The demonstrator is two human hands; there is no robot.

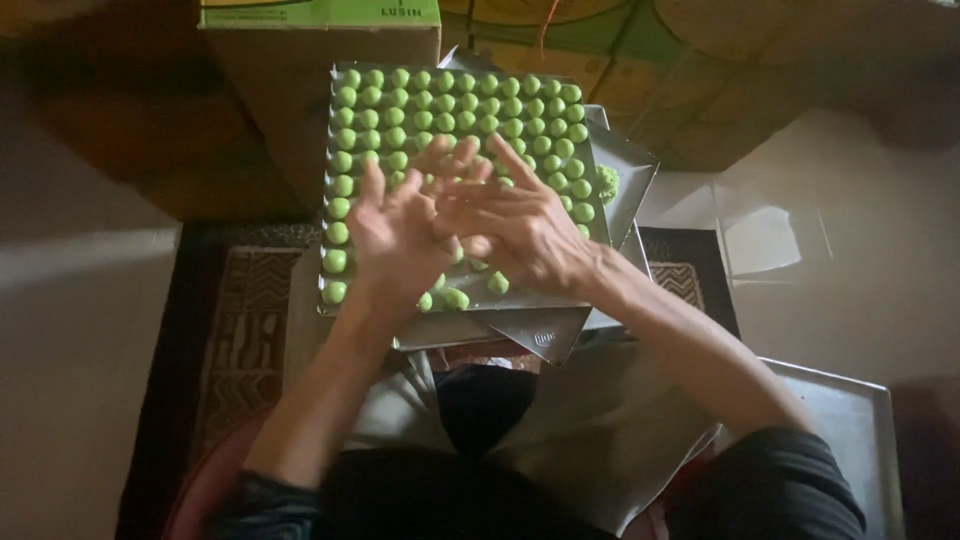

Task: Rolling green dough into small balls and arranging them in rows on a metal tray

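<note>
Green dough balls (455, 115) are seen set in close rows on a metal tray (520, 302), which is stacked askew on at least one more tray (632, 165) beneath it. Both hands are held together above the near half of the filled tray, palms facing and fingers spread. The left hand (395, 235) is placed with its fingers pointing away from the body, and the right hand (520, 225) is laid across it from the right, so that the fingertips overlap. Whether a ball is pressed between the palms cannot be told, as the gap is hidden by the fingers. A few balls (455, 297) near the tray's front edge are seen lying out of line with the rows. A small heap of green crumbs (607, 183) is seen on the lower tray, just beside the right edge of the filled one. A cardboard box (320, 60) with a green top is stood behind the trays, touching or almost touching their far edge. A patterned rug (245, 330) is spread under the stack, and another empty tray (850, 430) is laid on the floor by the right elbow.
</note>
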